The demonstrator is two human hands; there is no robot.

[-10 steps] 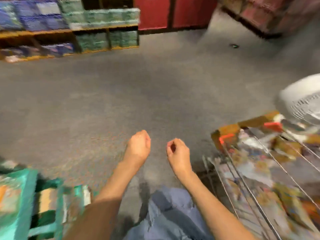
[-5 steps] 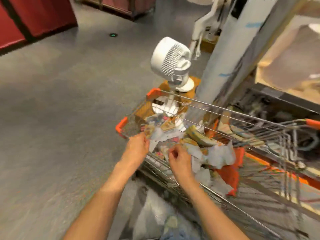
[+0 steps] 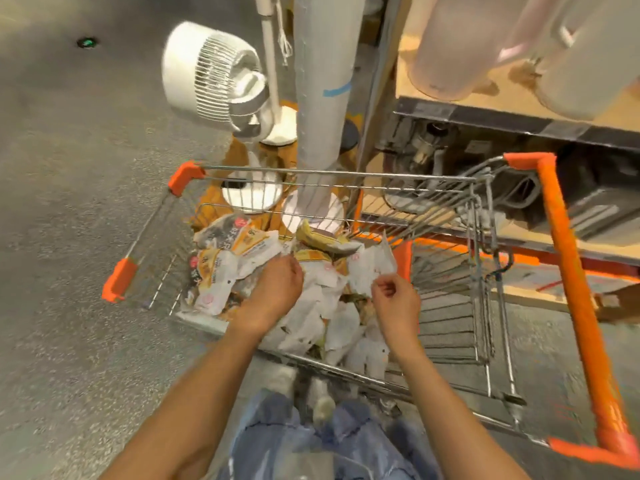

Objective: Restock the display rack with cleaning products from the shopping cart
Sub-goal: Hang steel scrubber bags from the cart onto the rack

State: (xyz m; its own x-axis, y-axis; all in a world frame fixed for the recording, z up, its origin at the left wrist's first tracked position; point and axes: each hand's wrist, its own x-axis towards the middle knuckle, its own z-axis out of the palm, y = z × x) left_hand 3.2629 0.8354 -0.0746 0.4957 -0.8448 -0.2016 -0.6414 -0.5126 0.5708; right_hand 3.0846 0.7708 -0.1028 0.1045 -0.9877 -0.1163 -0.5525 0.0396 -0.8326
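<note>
A wire shopping cart (image 3: 346, 173) with orange corner guards stands in front of me, and a heap of white and yellow product packets (image 3: 221, 268) fills its basket. My left hand (image 3: 273, 292) reaches down into the heap, its fingers curled round a packet near the middle. My right hand (image 3: 394, 299) hovers over the right side of the heap, with thumb and fingers pinching the lower edge of an upright white packet (image 3: 370, 265). The display rack is out of view.
Beyond the cart stand a white fan (image 3: 211, 77) and a thick grey pillar (image 3: 322, 81). A wooden shelf (image 3: 512, 105) holding pale containers (image 3: 450, 43) is at the upper right. The cart's orange handle (image 3: 575, 292) runs down the right. Grey floor (image 3: 69, 202) lies left.
My view swung from the aisle floor to the cart. Both hands went from hanging free in the air into the basket and now hold packets.
</note>
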